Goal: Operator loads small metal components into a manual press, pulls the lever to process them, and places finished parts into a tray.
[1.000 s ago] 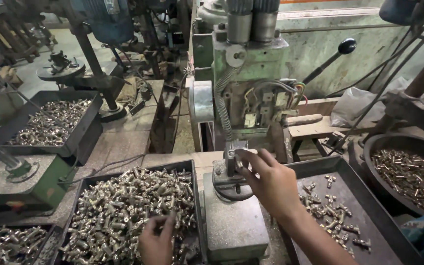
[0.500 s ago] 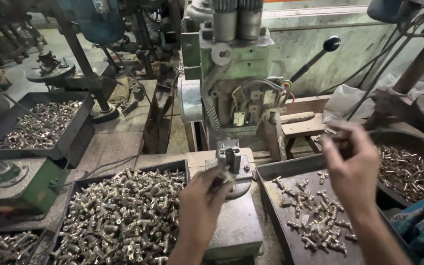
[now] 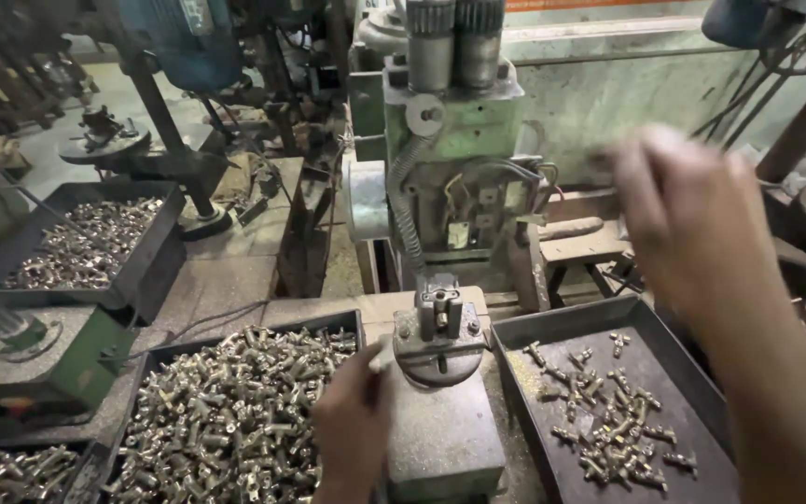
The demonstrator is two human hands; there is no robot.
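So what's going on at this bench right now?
A person stands at a green drill press. Their left hand is at the round fixture on its table, beside a tray heaped with small metal fittings. Their right hand, blurred, is raised above a tray holding fewer fittings.

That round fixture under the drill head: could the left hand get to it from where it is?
Probably yes. The left hand sits right beside the round fixture, fingers pointing at it, with nothing between them. The blurred right hand is raised well off to the side.
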